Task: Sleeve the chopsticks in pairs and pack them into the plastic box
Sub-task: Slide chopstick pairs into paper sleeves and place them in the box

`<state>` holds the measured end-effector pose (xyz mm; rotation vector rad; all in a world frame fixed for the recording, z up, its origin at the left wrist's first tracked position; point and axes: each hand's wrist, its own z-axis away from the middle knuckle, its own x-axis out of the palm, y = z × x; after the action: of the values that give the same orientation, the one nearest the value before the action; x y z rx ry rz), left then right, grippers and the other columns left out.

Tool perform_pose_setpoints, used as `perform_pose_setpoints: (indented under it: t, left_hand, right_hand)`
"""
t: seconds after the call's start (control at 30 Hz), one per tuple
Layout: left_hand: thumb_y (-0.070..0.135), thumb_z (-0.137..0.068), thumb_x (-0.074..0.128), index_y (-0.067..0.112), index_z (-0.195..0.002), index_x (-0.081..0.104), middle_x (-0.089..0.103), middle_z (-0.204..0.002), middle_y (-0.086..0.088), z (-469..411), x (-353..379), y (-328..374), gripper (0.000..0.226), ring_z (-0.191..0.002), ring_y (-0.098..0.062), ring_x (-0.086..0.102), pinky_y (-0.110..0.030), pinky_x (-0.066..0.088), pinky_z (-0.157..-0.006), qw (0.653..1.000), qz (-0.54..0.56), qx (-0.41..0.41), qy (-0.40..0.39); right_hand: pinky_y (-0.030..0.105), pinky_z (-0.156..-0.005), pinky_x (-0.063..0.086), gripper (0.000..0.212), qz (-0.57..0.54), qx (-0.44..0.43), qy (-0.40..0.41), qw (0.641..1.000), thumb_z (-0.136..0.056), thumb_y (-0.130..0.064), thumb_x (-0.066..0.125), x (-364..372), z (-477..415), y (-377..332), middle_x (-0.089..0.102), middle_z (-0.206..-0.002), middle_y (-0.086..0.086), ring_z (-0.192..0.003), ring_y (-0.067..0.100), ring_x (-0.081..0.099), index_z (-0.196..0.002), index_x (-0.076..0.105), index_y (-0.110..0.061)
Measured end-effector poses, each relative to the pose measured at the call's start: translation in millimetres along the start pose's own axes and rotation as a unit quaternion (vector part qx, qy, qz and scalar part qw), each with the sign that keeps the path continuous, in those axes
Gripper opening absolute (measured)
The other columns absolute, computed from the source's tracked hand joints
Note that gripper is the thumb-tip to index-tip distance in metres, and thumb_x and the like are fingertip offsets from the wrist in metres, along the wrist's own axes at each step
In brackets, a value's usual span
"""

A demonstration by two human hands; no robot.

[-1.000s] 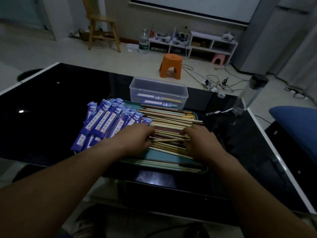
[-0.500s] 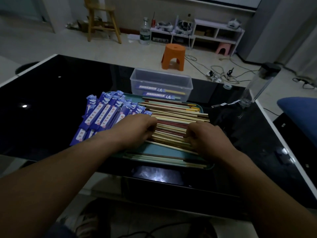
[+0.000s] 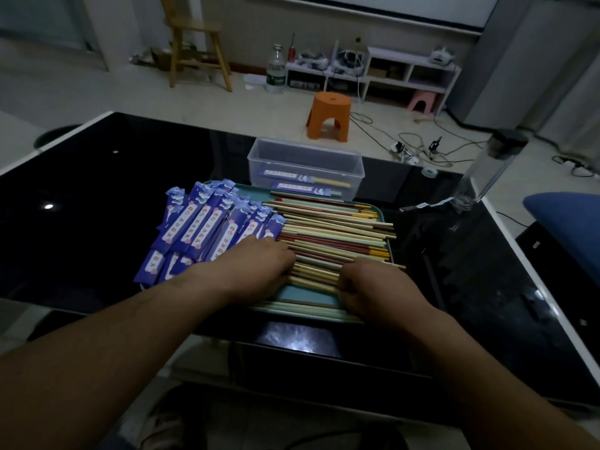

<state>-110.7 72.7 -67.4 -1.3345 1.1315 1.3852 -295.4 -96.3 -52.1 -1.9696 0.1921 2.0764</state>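
Left hand [image 3: 259, 266]: knuckles up, down on the left ends of the chopsticks [image 3: 328, 233], fingers bent over them. Fingertips are hidden, so whether it pinches one I cannot tell.
Right hand [image 3: 373, 284]: on the near right part of the pile, fingers curled in tight and gripping a few sticks at the front.
Chopsticks: a loose heap, red, green, cream and yellow-tipped, lying crosswise, with a few strays along the near edge.
Tray [image 3: 308, 292]: teal, under the whole heap, sitting at the near edge of the black glass table [image 3: 97, 190].
Sleeves [image 3: 201, 228]: blue printed paper ones, fanned in a stack over the tray's left side, just beside the left hand.
Plastic box [image 3: 305, 162]: clear, lid off, right behind the tray's far edge, with two sleeved pairs [image 3: 302, 183] lying flat inside.
Clear bottle [image 3: 487, 170]: dark cap, on the table's far right edge.
Blue cushion [image 3: 565, 228]: off the table to the right.
Floor beyond: orange stool [image 3: 328, 115] past the box, cables to its right, then a wooden chair [image 3: 194, 37], a water bottle [image 3: 275, 71] and a low white shelf [image 3: 406, 73] at the wall.
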Motion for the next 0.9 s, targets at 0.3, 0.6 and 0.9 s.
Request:
perform_pose_setpoints:
  t: [0.3,0.6,0.9]
  left_hand:
    - [0.024,-0.102,0.043,0.033,-0.100,0.041,0.061,-0.099,0.007,0,-22,-11,0.010,-0.085,-0.018,0.054,-0.038,0.036,-0.082,0.996,0.088,-0.021,0.003]
    - [0.043,-0.108,0.042,0.030,-0.085,0.042,0.053,-0.085,0.010,5,-36,-23,0.026,-0.083,-0.016,0.055,-0.033,0.037,-0.069,0.977,0.178,-0.110,-0.044]
    - [0.045,-0.108,0.041,0.016,-0.088,0.056,0.053,-0.078,0.005,-4,-44,16,0.039,-0.064,-0.005,0.046,-0.028,0.040,-0.065,0.909,0.396,-0.104,-0.080]
  right_hand:
    - [0.033,-0.071,0.041,0.017,-0.075,0.018,-0.010,0.997,-0.102,-0.040,0.055,-4,-6,6,0.052,-0.091,-0.009,-0.089,0.018,0.056,-0.087,0.051,-0.031]
    - [0.039,-0.092,0.045,0.033,-0.101,0.088,0.115,0.984,-0.100,-0.052,0.055,-18,-3,10,0.059,-0.114,-0.006,-0.109,0.019,0.058,-0.125,0.057,-0.031]
    - [0.024,-0.049,0.036,0.034,-0.732,0.196,0.007,0.652,-0.102,-0.047,0.055,-19,-26,-28,0.057,-0.069,0.003,-0.052,0.014,0.049,-0.101,0.068,-0.015]
